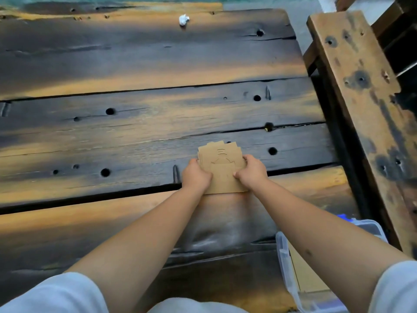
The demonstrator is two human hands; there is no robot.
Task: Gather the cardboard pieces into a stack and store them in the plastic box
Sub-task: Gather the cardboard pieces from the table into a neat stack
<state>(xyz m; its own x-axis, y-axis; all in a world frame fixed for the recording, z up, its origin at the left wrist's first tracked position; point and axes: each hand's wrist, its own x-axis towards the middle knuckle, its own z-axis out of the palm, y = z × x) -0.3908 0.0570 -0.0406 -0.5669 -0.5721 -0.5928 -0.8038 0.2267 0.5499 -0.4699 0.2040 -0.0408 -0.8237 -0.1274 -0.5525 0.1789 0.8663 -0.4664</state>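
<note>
Cardboard pieces (pixel 222 168) gathered in a rough stack on the bench (pixel 135 123), edges fanned at the far side. Left hand (pixel 195 176) and right hand (pixel 251 171) clamped on opposite sides, fingers curled round the edges. Judged light, stiff, thin, prone to sliding apart; best squared, then pinched across both faces. Plastic box (pixel 284 263) near right, open.
</note>
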